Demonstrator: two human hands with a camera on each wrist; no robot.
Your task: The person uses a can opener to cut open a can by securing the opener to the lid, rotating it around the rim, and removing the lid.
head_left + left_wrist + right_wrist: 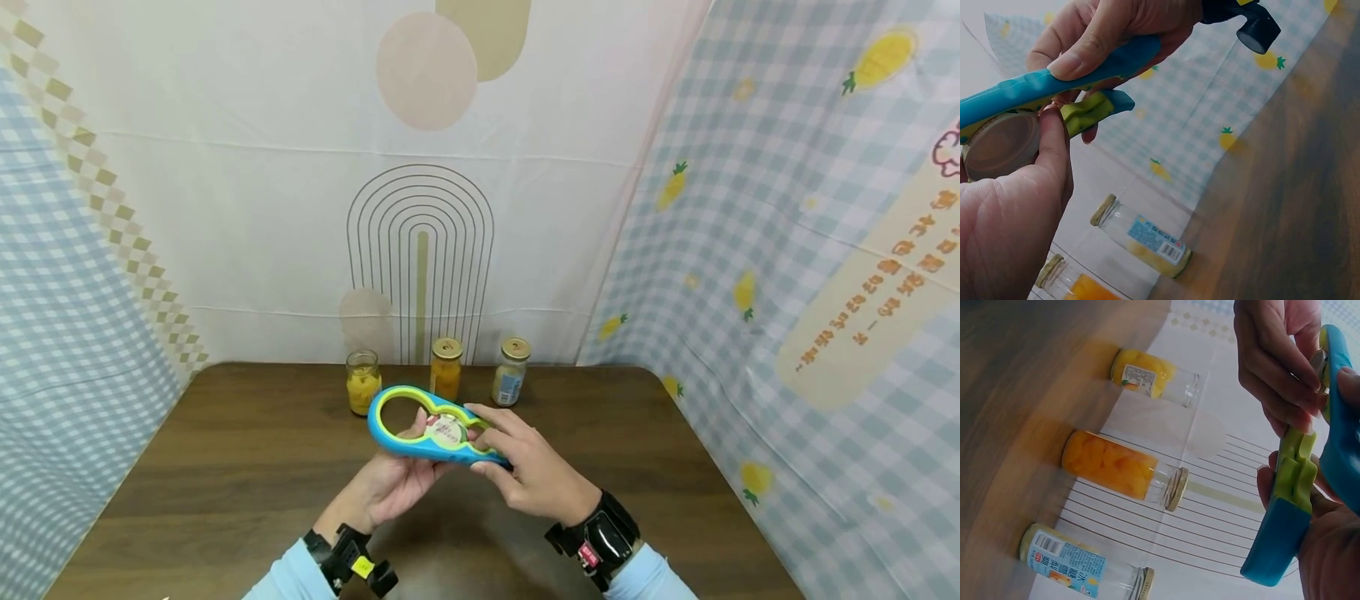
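A blue and lime-green jar opener [405,447] with round openings is held above the table between both hands. A jar lid [447,429] sits in its middle opening; its pale inner side shows in the left wrist view. My left hand [397,487] is beneath the opener, its fingers holding the lid [1004,147]. My right hand [536,471] grips the opener's narrow right end, thumb on the near side and fingers on the far side. Behind the opener stands an uncapped glass jar [363,387] of yellow fruit.
Two jars with gold lids stand at the back of the wooden table [225,467]: one of orange fruit [446,371], one pale with a blue label [511,373]. A white patterned cloth [262,233] hangs behind; checked cloths [712,275] hang at both sides.
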